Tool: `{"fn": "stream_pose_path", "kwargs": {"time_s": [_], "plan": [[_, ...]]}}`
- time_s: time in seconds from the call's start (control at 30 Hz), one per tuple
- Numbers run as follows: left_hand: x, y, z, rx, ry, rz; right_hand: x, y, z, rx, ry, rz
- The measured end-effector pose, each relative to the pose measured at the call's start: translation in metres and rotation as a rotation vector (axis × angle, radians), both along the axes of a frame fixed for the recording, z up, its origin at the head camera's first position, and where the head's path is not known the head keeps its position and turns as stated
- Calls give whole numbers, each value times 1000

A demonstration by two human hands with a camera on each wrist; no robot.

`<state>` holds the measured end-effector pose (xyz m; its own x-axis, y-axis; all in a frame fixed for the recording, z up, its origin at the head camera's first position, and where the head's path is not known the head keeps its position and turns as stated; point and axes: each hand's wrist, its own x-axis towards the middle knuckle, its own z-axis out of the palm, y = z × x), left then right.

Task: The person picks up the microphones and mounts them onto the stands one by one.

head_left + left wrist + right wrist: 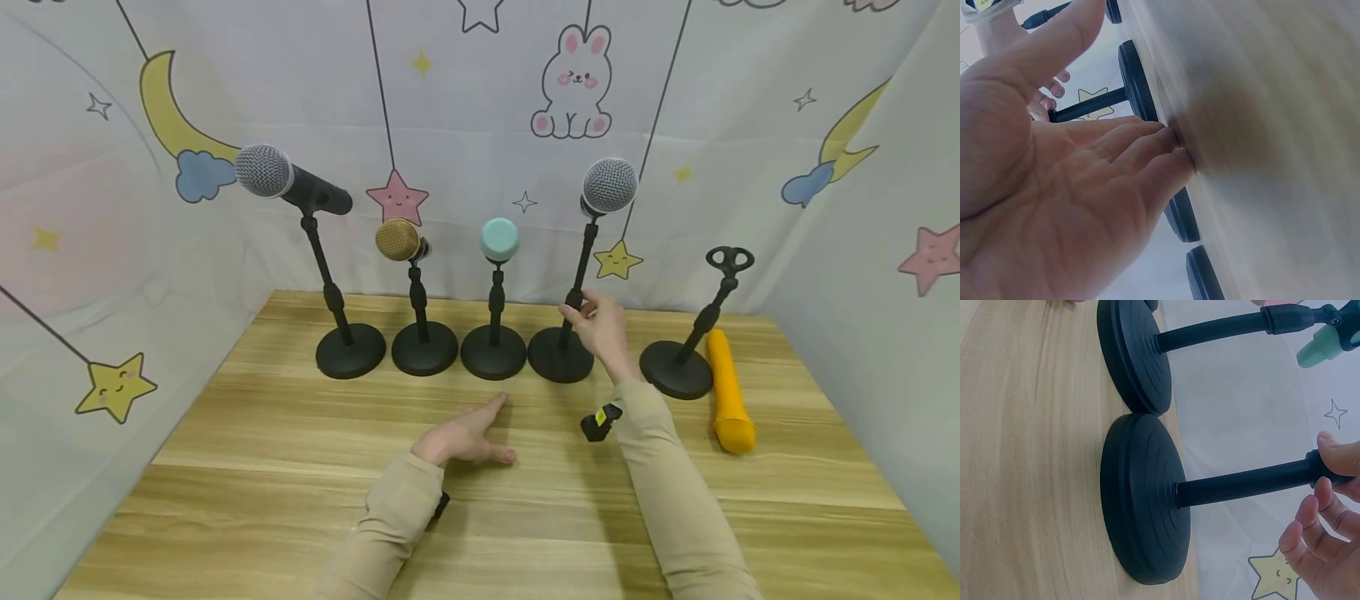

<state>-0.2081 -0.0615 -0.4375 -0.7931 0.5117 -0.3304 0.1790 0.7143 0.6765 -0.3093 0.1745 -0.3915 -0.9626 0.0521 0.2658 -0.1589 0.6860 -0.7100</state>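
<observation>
My right hand [604,332] pinches the collar of a black desktop microphone stand [561,357] between thumb and fingers. A microphone with a silver mesh head [610,185] sits on top of that stand. In the right wrist view the thumb and fingertips meet the collar [1317,467], above the round base [1147,500]. My left hand [465,437] lies on the table in front of the stands, fingers straight and thumb spread. Nothing is in its palm [1066,200], and its fingertips touch the wood in the left wrist view.
Left of the held stand are stands with a mint-green microphone [499,240], a gold-headed microphone [399,240] and a silver-headed microphone [266,172]. On the right, a stand with a bare clip [730,259] stands beside an orange microphone [726,392] lying on the wooden table [285,483].
</observation>
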Motion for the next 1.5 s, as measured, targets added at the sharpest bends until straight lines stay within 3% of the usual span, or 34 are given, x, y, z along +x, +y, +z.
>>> {"fn": "stream_pose_path", "kwargs": {"time_s": [0.23, 0.53, 1.0, 1.3, 1.5], "plan": [[0, 0, 0, -11, 1, -5, 0, 0, -1, 3, 27, 22], [1, 0, 1, -9, 8, -3, -2, 1, 0, 14, -9, 35], [1, 0, 1, -11, 5, -4, 1, 4, -4, 4, -35, -10], [1, 0, 1, -18, 10, -5, 17, 11, -5, -67, -62, 27], [2, 0, 2, -9, 7, -2, 32, 21, -5, -60, -71, 71]]}}
